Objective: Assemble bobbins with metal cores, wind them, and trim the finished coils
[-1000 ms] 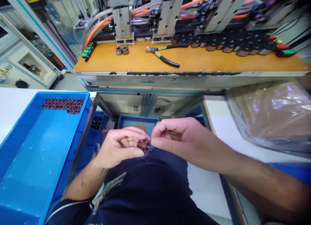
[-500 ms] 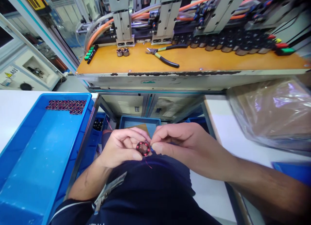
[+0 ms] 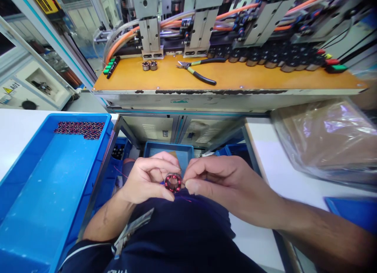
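Observation:
A small ring-shaped motor stator (image 3: 173,182) with red wire windings is held in front of my body, its open face turned up toward me. My left hand (image 3: 150,178) is closed on it from the left, with the thumb below and the fingers behind. Right beside the ring's right edge, my right hand (image 3: 218,182) pinches thumb and forefinger together. Whatever is between those fingertips is too small to make out. A thin reddish wire (image 3: 188,200) trails below the stator, against my dark shirt.
At left, a blue tray (image 3: 35,186) holds rows of similar wound parts (image 3: 79,129). Cutting pliers (image 3: 197,70), two metal rings (image 3: 149,65) and several black-topped cylinders (image 3: 273,61) stand on the orange machine ledge (image 3: 126,80). A plastic-wrapped carton (image 3: 324,135) lies at right.
The stator has tilted a little in my left hand, showing more of its inside. My right hand has shifted slightly down at its edge, and the loose wire has swung right.

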`<state>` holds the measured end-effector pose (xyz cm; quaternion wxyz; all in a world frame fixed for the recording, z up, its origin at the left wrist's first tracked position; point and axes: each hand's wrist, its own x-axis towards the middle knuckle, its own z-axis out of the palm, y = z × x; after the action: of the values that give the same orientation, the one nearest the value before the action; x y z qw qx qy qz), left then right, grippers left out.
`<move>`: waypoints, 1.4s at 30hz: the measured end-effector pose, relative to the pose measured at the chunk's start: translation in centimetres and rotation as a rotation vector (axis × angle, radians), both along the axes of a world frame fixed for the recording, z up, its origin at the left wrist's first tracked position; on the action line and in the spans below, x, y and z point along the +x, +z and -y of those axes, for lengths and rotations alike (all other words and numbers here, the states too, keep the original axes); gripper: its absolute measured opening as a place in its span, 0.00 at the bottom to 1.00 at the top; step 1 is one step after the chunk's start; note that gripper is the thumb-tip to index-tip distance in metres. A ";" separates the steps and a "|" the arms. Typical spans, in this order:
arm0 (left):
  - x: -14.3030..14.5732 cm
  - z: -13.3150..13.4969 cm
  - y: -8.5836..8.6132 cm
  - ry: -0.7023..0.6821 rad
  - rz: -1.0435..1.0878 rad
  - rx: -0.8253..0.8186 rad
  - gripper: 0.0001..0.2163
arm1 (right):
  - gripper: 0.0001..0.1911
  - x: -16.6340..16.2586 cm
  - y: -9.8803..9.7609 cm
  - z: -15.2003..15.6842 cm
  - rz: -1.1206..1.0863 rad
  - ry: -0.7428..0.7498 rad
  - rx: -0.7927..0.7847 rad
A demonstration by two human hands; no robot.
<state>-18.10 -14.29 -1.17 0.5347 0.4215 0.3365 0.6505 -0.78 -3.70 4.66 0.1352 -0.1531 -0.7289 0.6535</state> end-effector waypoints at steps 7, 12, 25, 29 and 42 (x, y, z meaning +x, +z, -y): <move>-0.1 0.1 0.0 0.006 -0.024 0.025 0.22 | 0.06 0.0 0.1 0.0 -0.021 -0.007 0.177; -0.2 0.1 -0.2 -0.039 0.065 0.014 0.20 | 0.03 0.8 -0.4 -0.9 -0.188 0.022 0.638; 0.4 0.3 0.1 -0.131 0.262 -0.157 0.17 | 0.05 -0.9 -1.0 -2.0 -0.493 0.105 1.006; 0.3 0.4 -0.2 -0.126 0.267 -0.186 0.18 | 0.05 -1.0 -1.2 -1.8 -0.515 0.089 1.006; 0.1 -0.2 -0.4 0.082 -0.040 0.058 0.23 | 0.05 -1.2 -3.2 0.4 -0.440 -0.274 0.794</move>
<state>-18.01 -14.04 -1.54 0.4884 0.4353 0.3453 0.6729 -2.01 -4.12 1.48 0.4194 -0.0421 -0.8495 0.3174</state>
